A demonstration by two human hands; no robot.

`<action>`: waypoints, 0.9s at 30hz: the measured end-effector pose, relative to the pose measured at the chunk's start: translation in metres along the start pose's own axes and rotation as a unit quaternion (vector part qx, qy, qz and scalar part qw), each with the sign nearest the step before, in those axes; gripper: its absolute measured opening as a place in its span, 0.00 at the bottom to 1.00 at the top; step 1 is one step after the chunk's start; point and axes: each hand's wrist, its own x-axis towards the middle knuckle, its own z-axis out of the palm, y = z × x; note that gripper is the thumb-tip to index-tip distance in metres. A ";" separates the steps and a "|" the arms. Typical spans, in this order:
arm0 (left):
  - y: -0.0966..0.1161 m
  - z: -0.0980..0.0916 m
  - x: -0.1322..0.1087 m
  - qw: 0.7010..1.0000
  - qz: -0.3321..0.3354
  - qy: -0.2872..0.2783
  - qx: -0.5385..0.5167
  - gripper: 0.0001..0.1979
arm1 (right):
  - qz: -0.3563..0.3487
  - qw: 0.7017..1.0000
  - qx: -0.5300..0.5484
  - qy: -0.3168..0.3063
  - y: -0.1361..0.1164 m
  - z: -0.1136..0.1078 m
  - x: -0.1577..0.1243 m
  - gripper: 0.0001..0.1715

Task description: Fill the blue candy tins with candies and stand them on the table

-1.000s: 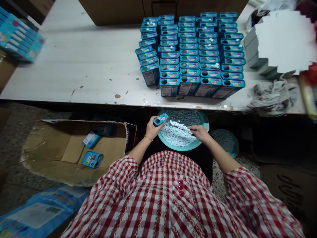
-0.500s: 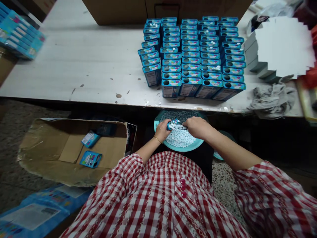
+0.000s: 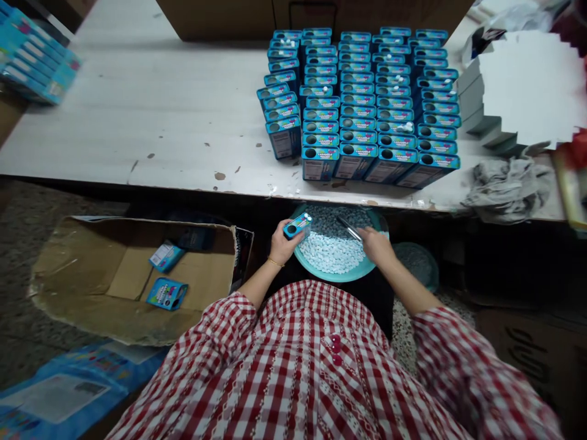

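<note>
A red-and-white checked shirt (image 3: 293,373) fills the spot nearest me, with a blue printed bag (image 3: 50,397) low on the left. Just beyond it sits an open cardboard box (image 3: 87,287) with a couple of blue packs (image 3: 166,294) lying inside. In front of the person's lap is a turquoise basin (image 3: 342,277) full of small white pellets (image 3: 330,253). The two hands are apart over it: the left hand (image 3: 282,244) is closed around a small blue tin (image 3: 297,226) at the basin's left side, a few pellets resting on its top beside the dark round hole. The right hand (image 3: 378,247) grips a shiny metal tool (image 3: 349,228), its far end out over the pellets; I can't make out its exact shape. A second basin (image 3: 433,281) stands to the right, lower down. Farther off, the white table (image 3: 160,110) carries close rows of upright tins (image 3: 358,110), loose pellets on some tops. A crumpled cloth (image 3: 509,186) and a white stack (image 3: 532,85) lie to their right, and a big brown carton (image 3: 243,18) stands behind.
</note>
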 end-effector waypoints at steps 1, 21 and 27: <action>-0.003 -0.001 0.000 1.000 -0.011 0.010 -0.005 0.21 | 0.002 1.000 -0.001 -0.010 -0.005 0.020 0.005 0.25; 0.002 0.003 0.008 0.999 0.029 0.003 0.023 0.20 | -0.107 0.919 0.378 0.031 0.008 0.016 -0.003 0.16; 0.012 0.023 0.003 0.986 0.078 -0.090 0.119 0.20 | -0.141 0.977 0.159 0.015 -0.027 -0.061 -0.020 0.19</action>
